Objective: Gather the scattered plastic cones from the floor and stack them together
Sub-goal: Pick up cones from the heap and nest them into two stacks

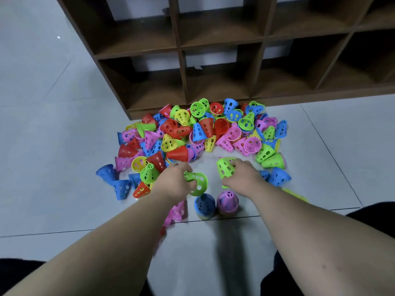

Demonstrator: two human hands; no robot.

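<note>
Left hand (175,182): fingers curled round a green perforated plastic cone (197,184). The cone is pinched near its narrow end. Its wide open rim is tilted down and toward the right hand.

Right hand (241,176): fingers curled over a second green perforated plastic cone (224,167), which lies on its side against the fingertips, on the side facing the left hand. Whether this cone rests on the floor or is lifted cannot be told.

Both forearms are bare and reach forward and down, converging. The hands are near each other but not touching, knuckles up.

Just below the gap between the hands, two upright stacks stand side by side on the grey tiled floor (53,124):
- a stack topped by a blue cone (204,205), under the left hand's cone;
- a stack topped by a pink cone (227,201), under the right wrist.

Pink cones (178,210) lie partly hidden beneath the left wrist, blurred.

Beyond both hands lies the main pile of loose cones (198,131) in red, blue, green, yellow and pink, lying at all angles. Outboard of the left hand are two blue cones (119,188) and a red cone (141,190). Outboard of the right hand is another blue cone (279,177).

Past the pile stands a dark brown wooden cubby shelf (181,50).
</note>
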